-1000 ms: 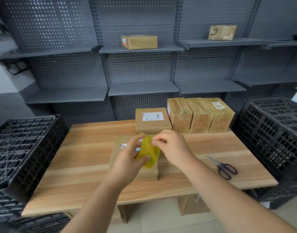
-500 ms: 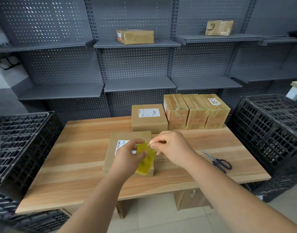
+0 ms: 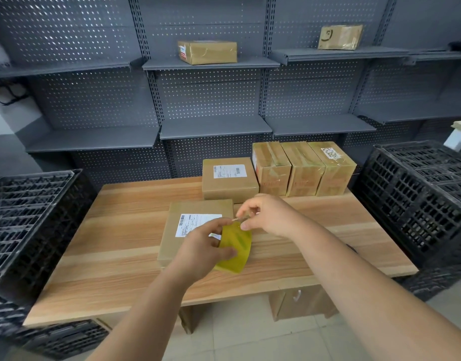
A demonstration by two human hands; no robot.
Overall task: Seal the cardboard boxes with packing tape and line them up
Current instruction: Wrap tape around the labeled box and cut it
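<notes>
A flat cardboard box with a white label lies on the wooden table in front of me. Above its right end my left hand grips a yellowish roll of packing tape. My right hand pinches the loose end of the tape at the roll's top, thumb and forefinger together. Behind it stands another labelled box. To its right, three taped boxes stand side by side in a row at the table's back edge.
Black plastic crates stand at the left and the right of the table. Grey shelving behind carries two more boxes, one and another. My right forearm hides the scissors seen earlier.
My right hand has drawn slightly up and right from the roll with the tape end. The camera view has tilted down a little; my right arm now covers the scissors.
</notes>
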